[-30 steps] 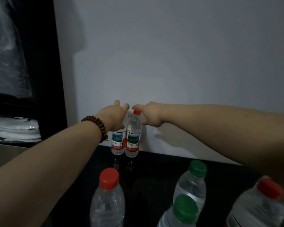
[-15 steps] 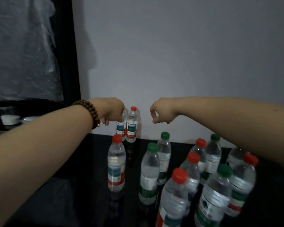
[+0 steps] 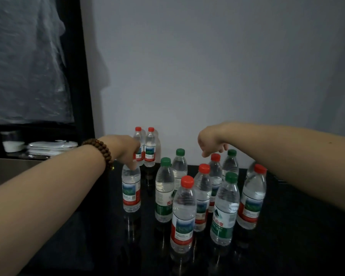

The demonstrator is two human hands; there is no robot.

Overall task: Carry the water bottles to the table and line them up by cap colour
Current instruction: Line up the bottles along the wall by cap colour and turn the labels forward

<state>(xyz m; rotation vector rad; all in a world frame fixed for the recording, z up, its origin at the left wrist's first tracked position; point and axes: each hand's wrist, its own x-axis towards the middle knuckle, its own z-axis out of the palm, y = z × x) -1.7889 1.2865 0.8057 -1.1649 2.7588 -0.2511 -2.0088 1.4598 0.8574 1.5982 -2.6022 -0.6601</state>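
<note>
Several clear water bottles stand on a glossy black table (image 3: 84, 246). Two red-capped bottles (image 3: 150, 148) stand side by side at the back against the wall. My left hand (image 3: 127, 151), with a bead bracelet on the wrist, grips the top of a red-labelled bottle (image 3: 131, 190) at the left; its cap is hidden under my fingers. To the right is a mixed cluster with green caps (image 3: 165, 161) and red caps (image 3: 187, 181). My right hand (image 3: 211, 145) hangs with loosely curled fingers just above a red-capped bottle (image 3: 215, 166) in that cluster and holds nothing.
A grey wall (image 3: 207, 76) closes the table's far side. At left stands a black frame (image 3: 86, 86) with a plastic sheet behind it, and white dishes (image 3: 50, 145) lie on a low shelf. The outermost right bottle (image 3: 252, 196) stands under my right forearm.
Both hands have come back from the two bottles by the wall. My left hand dropped onto the top of the near left bottle. My right hand sank towards the cluster.
</note>
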